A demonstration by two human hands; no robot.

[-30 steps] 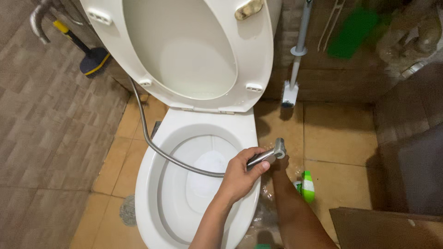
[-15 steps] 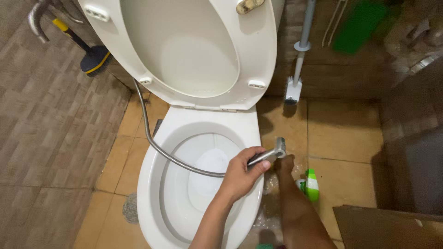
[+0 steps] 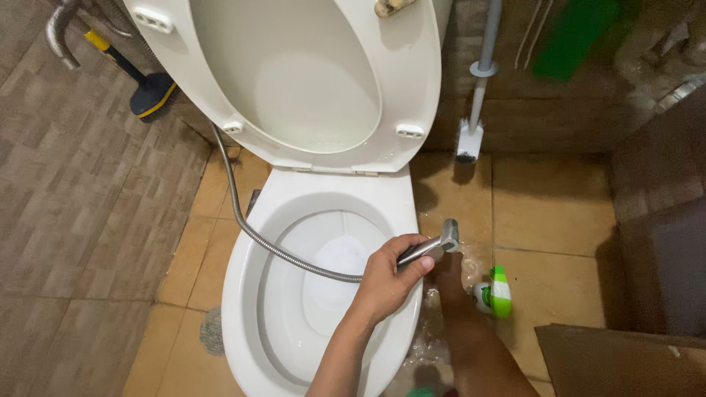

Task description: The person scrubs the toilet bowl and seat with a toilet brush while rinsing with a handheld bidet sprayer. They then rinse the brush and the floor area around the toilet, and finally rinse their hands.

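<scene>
My left hand [image 3: 390, 283] is closed around the handle of a metal bidet sprayer [image 3: 441, 242], held over the right rim of a white toilet bowl [image 3: 243, 294]. The sprayer head points down beside the bowl. Its steel hose [image 3: 239, 213] runs across the bowl and up the left side behind the raised seat and lid [image 3: 415, 81]. My right hand [image 3: 447, 273] hangs just under the sprayer head, low beside the bowl, over wet floor tiles. It looks blurred and its fingers are not clear.
A green and white bottle [image 3: 498, 292] lies on the tan floor right of my right hand. A toilet brush [image 3: 471, 136] leans on the back wall. A dark brush with a yellow-black handle [image 3: 151, 95] stands at the left. A brown board [image 3: 618, 360] fills the bottom right corner.
The view has shifted slightly. My right hand has dropped a little lower beneath the sprayer head. My left hand keeps its hold on the sprayer.
</scene>
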